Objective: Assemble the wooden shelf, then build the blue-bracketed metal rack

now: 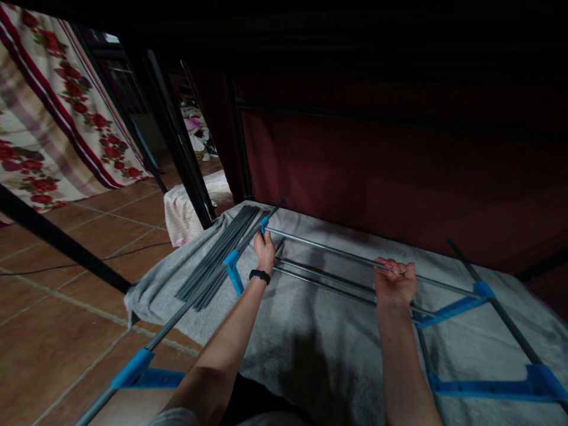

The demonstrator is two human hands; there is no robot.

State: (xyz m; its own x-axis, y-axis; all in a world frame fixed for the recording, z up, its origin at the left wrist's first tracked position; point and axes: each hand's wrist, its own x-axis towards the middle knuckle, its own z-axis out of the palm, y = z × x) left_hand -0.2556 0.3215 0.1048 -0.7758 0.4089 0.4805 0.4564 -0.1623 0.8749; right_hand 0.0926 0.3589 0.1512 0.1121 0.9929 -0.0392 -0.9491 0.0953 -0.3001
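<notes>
A partly joined rack frame of grey metal tubes and blue plastic brackets rests on a grey blanket (319, 331). My left hand (265, 253), with a dark band on the wrist, is closed at a small blue connector (263, 225) on the left side tube (173, 319). From there a long crosswise metal tube (328, 247) runs right to another blue bracket (483, 290). My right hand (394, 281) has its fingers wrapped round that tube, right of its middle. Below it lie two more crosswise tubes (323, 284). The left palm hides part of its grip.
A bundle of loose grey tubes (222, 254) lies on the blanket at left. Black bed posts (177, 130) stand beside it, and a dark red cloth (377, 171) hangs behind. Lower blue brackets (497, 387) sit at front right. Brown tiles (57, 331) cover the floor.
</notes>
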